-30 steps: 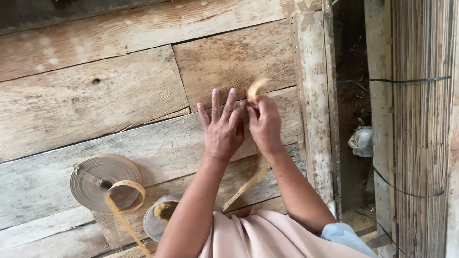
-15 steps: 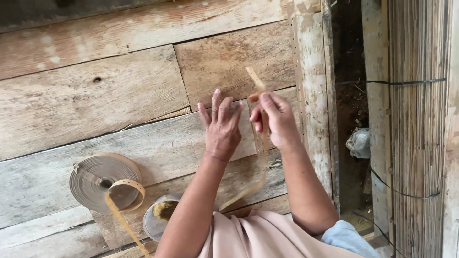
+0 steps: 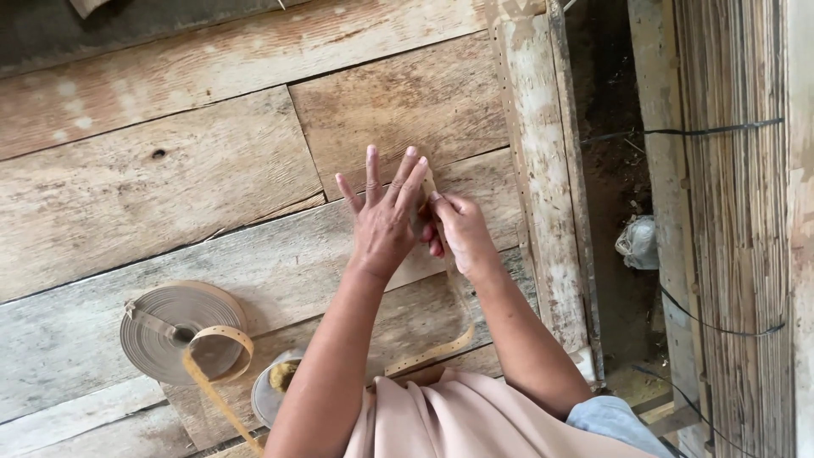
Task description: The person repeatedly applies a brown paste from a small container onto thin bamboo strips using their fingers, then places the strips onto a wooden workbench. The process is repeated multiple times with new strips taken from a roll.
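Note:
My left hand [image 3: 381, 216] is raised above the wooden plank floor [image 3: 170, 178] with its fingers spread and a thin tan strip [image 3: 431, 354] wound around them. My right hand [image 3: 459, 227] sits right beside it, pinching the strip near the left hand's fingertips. The strip trails down from the hands toward my lap, curving over the planks. Most of the wound part is hidden between the two hands.
A flat roll of the same tan strip [image 3: 178, 326] lies on the planks at lower left, its loose end looping toward me. A small round tin [image 3: 275, 392] sits by my knee. A wooden beam [image 3: 538, 170] edges the floor; beyond is a gap and a reed wall [image 3: 733, 229].
My right hand has come back from the right and closed in against the left hand's fingers. The strip's free end, which stuck up above the hands, is now tucked down between them.

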